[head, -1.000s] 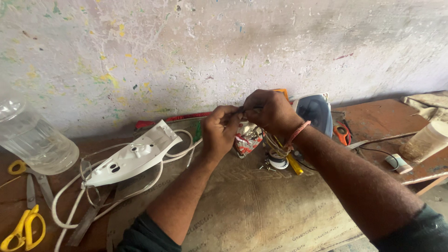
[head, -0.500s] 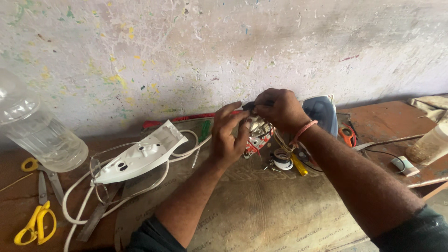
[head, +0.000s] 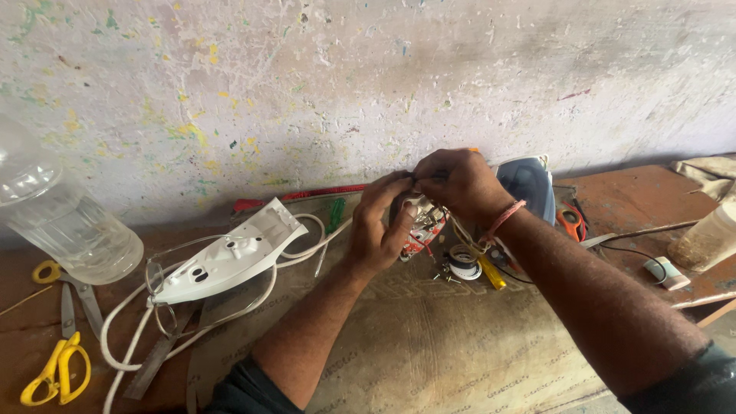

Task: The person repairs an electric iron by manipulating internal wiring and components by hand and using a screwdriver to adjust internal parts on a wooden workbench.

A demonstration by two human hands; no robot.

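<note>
My left hand (head: 381,225) and my right hand (head: 455,182) meet above the bench, both closed around a small electrical part with red and white wires (head: 422,222). The left hand grips it from the left side, and the right hand's fingers pinch its top. A red thread band sits on my right wrist. What the fingertips hold at the top is hidden. Right below lie a roll of black tape (head: 462,261) and a yellow-handled tool (head: 491,273).
A white iron cover (head: 230,261) with its white cord (head: 123,322) lies at left, beside spectacles (head: 165,295), yellow scissors (head: 54,368) and a clear plastic bottle (head: 61,222). A blue iron body (head: 529,184), orange-handled pliers (head: 571,221) and a jar (head: 701,238) sit at right.
Both hands have shifted slightly right and up against the wall while staying closed on the wired part. The view has drifted a little.
</note>
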